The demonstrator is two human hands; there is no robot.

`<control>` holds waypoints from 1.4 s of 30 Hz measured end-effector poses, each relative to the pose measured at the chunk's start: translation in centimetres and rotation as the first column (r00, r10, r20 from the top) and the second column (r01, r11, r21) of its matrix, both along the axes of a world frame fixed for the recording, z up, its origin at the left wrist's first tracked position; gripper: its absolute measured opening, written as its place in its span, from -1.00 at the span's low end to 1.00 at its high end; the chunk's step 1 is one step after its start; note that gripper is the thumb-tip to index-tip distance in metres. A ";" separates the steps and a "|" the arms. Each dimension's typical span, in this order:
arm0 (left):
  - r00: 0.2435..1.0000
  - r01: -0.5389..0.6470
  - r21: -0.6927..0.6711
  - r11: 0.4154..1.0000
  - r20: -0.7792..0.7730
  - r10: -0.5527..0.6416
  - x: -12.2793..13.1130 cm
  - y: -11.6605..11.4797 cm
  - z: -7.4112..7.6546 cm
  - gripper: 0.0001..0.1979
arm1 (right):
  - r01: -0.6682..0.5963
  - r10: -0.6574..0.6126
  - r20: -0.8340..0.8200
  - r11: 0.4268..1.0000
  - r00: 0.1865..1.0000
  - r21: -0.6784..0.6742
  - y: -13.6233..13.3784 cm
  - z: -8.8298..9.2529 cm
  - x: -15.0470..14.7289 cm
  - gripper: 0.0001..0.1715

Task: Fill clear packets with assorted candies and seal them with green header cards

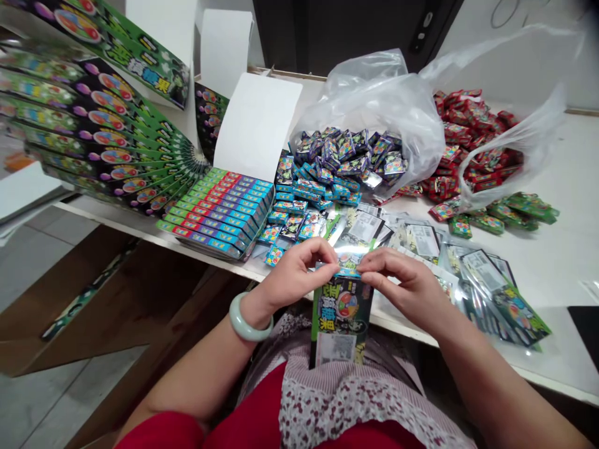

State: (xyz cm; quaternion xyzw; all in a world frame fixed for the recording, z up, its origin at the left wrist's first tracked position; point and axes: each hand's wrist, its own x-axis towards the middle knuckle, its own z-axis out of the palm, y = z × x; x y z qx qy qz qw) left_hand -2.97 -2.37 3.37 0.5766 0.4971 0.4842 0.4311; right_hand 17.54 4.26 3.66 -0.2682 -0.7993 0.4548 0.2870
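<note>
Hands (292,271) pinching, seemingly, far end of packet (339,315) | long axis runs toward body (332,405) | print facing camera

The fingertips of the left hand (302,268) and right hand (407,284) cover parts of the upper edge of the printed packet (337,312), and whether the small blue piece between them lies inside its clear film cannot be told. The fine print in the packet's pale panel is too small to read. The fanned cards (107,125) blur toward the left and run past the picture's edge. Folds of the plastic bag (412,112) veil some purple boxes (350,153) and red boxes (472,125). The top edge cuts the dark case (337,37); the right edge cuts the black pad (587,330).
</note>
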 end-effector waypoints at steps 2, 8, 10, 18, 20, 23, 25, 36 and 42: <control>1.000 0.002 -0.018 1.000 -0.007 -0.002 -0.1 0.1 0.0 -0.89 | 0.013 -0.012 -0.003 0.998 1.000 0.069 -0.3 -0.2 0.3 -0.90; 0.996 0.083 -0.071 0.994 -0.006 -0.084 -0.7 0.6 0.3 -0.92 | 0.096 -0.098 0.003 0.982 0.995 0.162 -1.0 -0.7 0.9 -0.84; 0.991 0.130 -0.092 0.987 -0.026 -0.133 -1.0 0.9 0.4 -0.93 | 0.097 -0.104 0.026 0.976 0.994 0.196 -1.0 -0.7 0.8 -0.81; 0.976 0.198 -0.071 0.978 -0.083 -0.204 -1.0 2.1 0.9 -0.86 | 0.105 -0.112 0.014 0.963 0.994 0.247 -1.0 -1.5 0.9 -0.85; 0.962 0.226 -0.018 0.974 -0.154 -0.226 -1.0 2.0 1.0 -0.85 | 0.120 -0.127 0.015 0.960 0.992 0.254 -1.0 -1.8 1.1 -0.87; 0.955 0.253 0.037 0.967 -0.172 -0.243 -1.1 1.2 0.5 -0.85 | 0.141 -0.152 0.024 0.958 0.988 0.251 -1.3 -2.3 1.4 -0.88; 0.973 0.197 0.031 0.980 -0.126 -0.192 -1.0 0.4 -0.1 -0.80 | 0.159 -0.166 0.007 0.954 0.986 0.256 -1.5 -2.6 1.5 -0.87; 0.997 0.061 -0.157 0.986 0.060 -0.052 -0.6 0.8 0.0 -0.91 | 0.160 -0.157 -0.033 0.941 0.987 0.299 -1.9 -2.5 0.8 -0.83; 0.987 0.121 -0.051 0.991 -0.104 -0.126 -0.5 0.8 0.5 -0.88 | 0.165 -0.164 -0.025 0.946 0.986 0.278 -2.2 -2.7 1.1 -0.86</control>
